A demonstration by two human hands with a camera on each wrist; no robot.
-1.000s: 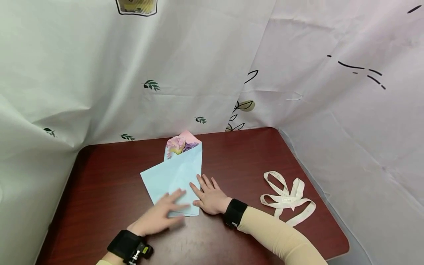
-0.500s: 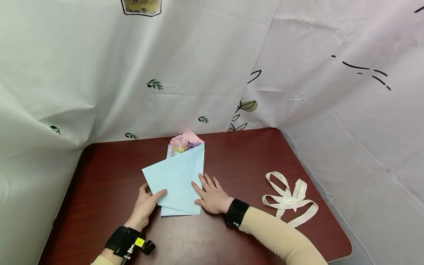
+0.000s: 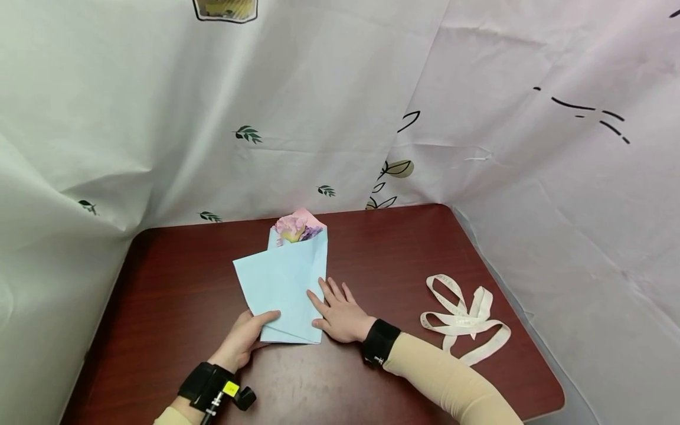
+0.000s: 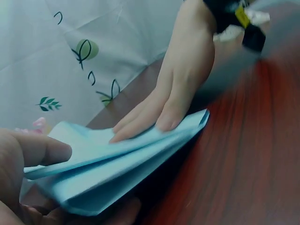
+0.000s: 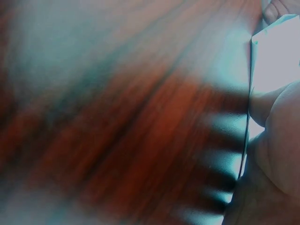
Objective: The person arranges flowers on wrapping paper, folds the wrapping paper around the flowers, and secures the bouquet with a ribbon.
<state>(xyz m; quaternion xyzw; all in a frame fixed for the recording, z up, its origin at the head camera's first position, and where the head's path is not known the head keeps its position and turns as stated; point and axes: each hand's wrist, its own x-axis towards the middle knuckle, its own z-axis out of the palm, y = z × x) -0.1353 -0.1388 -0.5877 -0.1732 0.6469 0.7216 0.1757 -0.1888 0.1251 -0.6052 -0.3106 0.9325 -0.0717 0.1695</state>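
Faintly, print runs along the white ribbon (image 3: pixel 462 321) near the right edge of the table (image 3: pixel 382 254), too small to read; a yellow label (image 3: pixel 231 388) on the left wrist's camera is likewise illegible. The folded blue paper (image 3: pixel 281 289) lies at the middle of the table, its long axis running from the table's near edge towards its far edge. From the end towards the far edge peep a ruffled pink flower (image 3: pixel 290 227), smaller purple blooms (image 3: pixel 311 234) and a pink sheet (image 3: pixel 308 217) ending in a point. Pale and matt, the paper is lightly creased, with a top layer slanting across and one corner jutting towards the table's left side. At the end towards the table's near edge, the left wrist view shows several layers fanned apart. The left hand (image 3: pixel 244 339) pinches these layers at the paper's left side, thumb above and fingers beneath. On the side towards the table's right edge, the right hand (image 3: pixel 342 319) grasps nothing: its spread fingers rest on the paper's border.
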